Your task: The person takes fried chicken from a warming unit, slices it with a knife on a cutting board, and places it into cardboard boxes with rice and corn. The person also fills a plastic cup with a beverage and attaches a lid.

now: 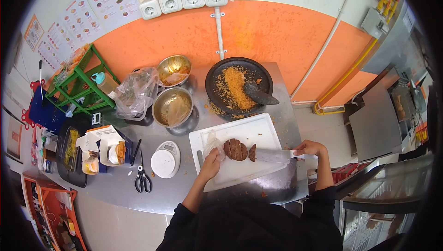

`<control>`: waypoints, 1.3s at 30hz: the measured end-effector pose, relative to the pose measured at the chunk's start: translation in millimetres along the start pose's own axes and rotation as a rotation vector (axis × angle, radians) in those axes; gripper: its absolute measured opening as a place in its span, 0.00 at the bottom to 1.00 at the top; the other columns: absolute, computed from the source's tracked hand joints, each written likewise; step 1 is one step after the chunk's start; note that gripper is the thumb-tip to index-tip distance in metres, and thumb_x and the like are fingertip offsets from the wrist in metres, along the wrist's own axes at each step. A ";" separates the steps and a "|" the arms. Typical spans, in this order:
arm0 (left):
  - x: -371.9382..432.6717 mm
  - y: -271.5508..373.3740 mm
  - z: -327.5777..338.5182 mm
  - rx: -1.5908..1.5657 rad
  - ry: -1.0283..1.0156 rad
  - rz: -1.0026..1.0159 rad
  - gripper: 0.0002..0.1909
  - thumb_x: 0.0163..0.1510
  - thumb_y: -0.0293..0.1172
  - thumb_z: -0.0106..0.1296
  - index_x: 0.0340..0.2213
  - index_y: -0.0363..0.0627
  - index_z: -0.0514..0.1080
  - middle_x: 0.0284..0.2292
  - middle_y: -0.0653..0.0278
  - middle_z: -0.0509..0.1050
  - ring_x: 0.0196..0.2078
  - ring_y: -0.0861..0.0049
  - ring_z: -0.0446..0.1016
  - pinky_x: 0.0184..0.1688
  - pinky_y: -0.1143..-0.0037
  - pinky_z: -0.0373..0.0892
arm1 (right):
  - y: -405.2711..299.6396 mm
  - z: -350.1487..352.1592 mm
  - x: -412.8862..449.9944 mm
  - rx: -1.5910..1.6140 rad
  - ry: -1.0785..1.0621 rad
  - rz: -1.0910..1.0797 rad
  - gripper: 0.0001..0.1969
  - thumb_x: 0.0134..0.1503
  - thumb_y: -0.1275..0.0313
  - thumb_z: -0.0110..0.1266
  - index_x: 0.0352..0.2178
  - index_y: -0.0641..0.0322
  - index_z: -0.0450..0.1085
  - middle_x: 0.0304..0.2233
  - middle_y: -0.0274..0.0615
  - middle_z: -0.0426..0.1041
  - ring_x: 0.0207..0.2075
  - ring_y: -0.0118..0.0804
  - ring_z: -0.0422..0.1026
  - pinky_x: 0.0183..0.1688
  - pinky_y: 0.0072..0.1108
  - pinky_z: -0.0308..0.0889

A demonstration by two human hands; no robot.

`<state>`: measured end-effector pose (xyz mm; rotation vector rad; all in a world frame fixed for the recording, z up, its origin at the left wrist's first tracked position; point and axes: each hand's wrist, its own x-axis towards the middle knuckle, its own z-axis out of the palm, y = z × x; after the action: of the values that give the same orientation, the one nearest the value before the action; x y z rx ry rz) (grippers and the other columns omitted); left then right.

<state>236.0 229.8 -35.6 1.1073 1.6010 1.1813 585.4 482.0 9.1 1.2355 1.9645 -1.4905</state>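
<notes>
A white cutting board (238, 175) lies at a slant on the steel table before me. On it sits a brown round patty (235, 149), cut into strips, with a separate end slice (252, 152) just to its right. My right hand (309, 148) grips the white handle of a wide-bladed kitchen knife (271, 155). The blade lies over the board's right side, its tip at the separate slice. At the board's left, my left hand (211, 164) holds a crumpled clear plastic bag (213, 142), close beside the patty. Its fingertips are partly hidden.
Behind the board stands a stone mortar (214, 95) with orange crumbs and a pestle (261, 94). Two metal bowls (173, 121) are left of it. Further left are a kitchen scale (164, 163), scissors (142, 178), open food boxes (110, 149) and a green rack (81, 90).
</notes>
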 end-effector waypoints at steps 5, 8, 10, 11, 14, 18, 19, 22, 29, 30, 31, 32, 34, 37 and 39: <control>-2.6 -4.6 4.6 -0.141 0.034 0.026 0.20 0.52 0.24 0.36 0.48 0.37 0.62 0.43 0.54 0.65 0.49 0.66 0.63 0.52 0.74 0.56 | -17.3 6.5 -3.1 0.061 -0.059 0.002 0.18 0.47 0.64 0.57 0.40 0.59 0.71 0.26 0.36 0.74 0.24 0.24 0.70 0.30 0.17 0.65; -1.5 -4.6 5.4 -0.133 0.031 0.014 0.20 0.52 0.25 0.36 0.47 0.37 0.62 0.44 0.55 0.65 0.49 0.67 0.62 0.52 0.75 0.56 | -16.2 9.3 -1.0 0.062 -0.057 -0.048 0.18 0.49 0.63 0.57 0.40 0.61 0.71 0.24 0.35 0.74 0.23 0.22 0.68 0.28 0.16 0.64; -1.6 -2.0 4.6 -0.073 0.034 0.018 0.20 0.52 0.25 0.36 0.47 0.37 0.62 0.44 0.55 0.65 0.49 0.67 0.62 0.53 0.75 0.56 | -18.0 11.3 -1.8 0.064 -0.040 -0.039 0.17 0.50 0.64 0.56 0.41 0.60 0.71 0.25 0.35 0.74 0.23 0.22 0.68 0.27 0.16 0.65; -1.6 -4.2 4.3 -0.073 0.033 0.019 0.20 0.52 0.25 0.36 0.47 0.37 0.62 0.44 0.55 0.65 0.49 0.67 0.62 0.53 0.75 0.56 | -19.3 12.4 -1.1 0.065 -0.038 -0.039 0.17 0.50 0.64 0.56 0.41 0.60 0.71 0.25 0.35 0.74 0.23 0.22 0.68 0.27 0.16 0.65; -2.6 -10.1 2.4 -0.098 0.051 -0.001 0.20 0.52 0.25 0.36 0.47 0.37 0.62 0.44 0.55 0.65 0.49 0.67 0.62 0.52 0.75 0.56 | -23.1 16.8 3.6 0.091 -0.054 -0.075 0.16 0.51 0.66 0.54 0.42 0.60 0.70 0.25 0.34 0.74 0.23 0.21 0.68 0.26 0.15 0.65; -5.7 -13.2 -2.4 0.045 0.102 0.070 0.20 0.53 0.22 0.32 0.48 0.34 0.62 0.41 0.60 0.65 0.43 0.72 0.68 0.48 0.77 0.62 | -24.3 18.4 3.8 0.074 -0.071 -0.149 0.16 0.53 0.67 0.53 0.42 0.60 0.69 0.26 0.34 0.74 0.23 0.21 0.68 0.26 0.15 0.66; -7.4 -15.5 -4.7 0.119 0.127 0.120 0.20 0.53 0.22 0.32 0.47 0.34 0.62 0.41 0.60 0.65 0.42 0.72 0.68 0.47 0.77 0.62 | -25.4 17.7 3.3 0.064 -0.073 -0.168 0.16 0.53 0.67 0.52 0.43 0.60 0.69 0.26 0.34 0.74 0.23 0.21 0.67 0.26 0.15 0.66; -11.9 -9.0 -9.2 0.043 0.095 0.059 0.20 0.53 0.22 0.30 0.47 0.35 0.63 0.43 0.60 0.65 0.42 0.73 0.67 0.45 0.77 0.64 | -27.9 14.3 -0.1 0.081 -0.066 -0.157 0.15 0.53 0.67 0.52 0.42 0.60 0.69 0.26 0.35 0.74 0.23 0.21 0.67 0.26 0.16 0.66; -34.9 18.6 -6.6 -0.383 0.320 -0.187 0.22 0.53 0.22 0.27 0.50 0.40 0.61 0.50 0.60 0.62 0.47 0.73 0.64 0.47 0.75 0.62 | -40.2 6.2 -4.3 0.048 -0.079 -0.199 0.16 0.52 0.67 0.54 0.42 0.61 0.69 0.27 0.34 0.74 0.24 0.21 0.68 0.28 0.15 0.66; -38.7 18.1 -6.4 -0.406 0.346 -0.186 0.23 0.54 0.23 0.25 0.51 0.41 0.59 0.52 0.60 0.60 0.48 0.73 0.63 0.48 0.74 0.62 | -44.9 6.4 -6.0 0.045 -0.071 -0.196 0.16 0.52 0.67 0.54 0.42 0.61 0.69 0.27 0.34 0.74 0.24 0.21 0.68 0.28 0.15 0.66; -43.1 17.8 -6.4 -0.430 0.374 -0.186 0.24 0.55 0.24 0.23 0.52 0.42 0.57 0.53 0.61 0.59 0.49 0.72 0.62 0.49 0.73 0.61 | -49.4 6.8 -6.4 0.042 -0.064 -0.195 0.17 0.52 0.67 0.54 0.42 0.62 0.69 0.27 0.34 0.74 0.24 0.21 0.68 0.29 0.15 0.66; -48.6 17.6 -6.4 -0.438 0.394 -0.183 0.24 0.55 0.24 0.23 0.52 0.42 0.57 0.53 0.61 0.59 0.49 0.72 0.62 0.49 0.73 0.61 | -53.3 7.8 -5.6 0.023 -0.075 -0.201 0.17 0.52 0.67 0.54 0.42 0.62 0.69 0.27 0.34 0.74 0.24 0.21 0.68 0.29 0.15 0.66; -56.7 23.8 -6.8 -0.490 0.406 -0.201 0.24 0.55 0.25 0.23 0.54 0.42 0.55 0.53 0.60 0.59 0.52 0.71 0.60 0.50 0.71 0.60 | -63.9 6.2 -3.9 0.057 -0.121 -0.238 0.17 0.51 0.67 0.55 0.42 0.64 0.69 0.26 0.34 0.74 0.24 0.20 0.68 0.29 0.15 0.65; -77.8 23.2 -11.4 -0.524 0.507 -0.166 0.24 0.56 0.29 0.26 0.54 0.43 0.54 0.54 0.60 0.58 0.52 0.67 0.61 0.50 0.68 0.60 | -87.2 7.9 0.3 -0.013 -0.144 -0.258 0.17 0.52 0.66 0.55 0.42 0.64 0.69 0.26 0.33 0.73 0.24 0.20 0.68 0.28 0.15 0.65; -94.2 24.4 -20.8 -0.539 0.550 -0.163 0.24 0.55 0.29 0.27 0.54 0.44 0.54 0.54 0.59 0.57 0.52 0.66 0.61 0.50 0.68 0.60 | -110.8 8.4 4.3 -0.072 -0.180 -0.274 0.17 0.52 0.66 0.55 0.42 0.64 0.69 0.26 0.33 0.73 0.24 0.20 0.69 0.28 0.15 0.65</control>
<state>244.8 138.8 3.6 0.3105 1.5735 1.7652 490.8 470.5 66.5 0.7964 2.1068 -1.5804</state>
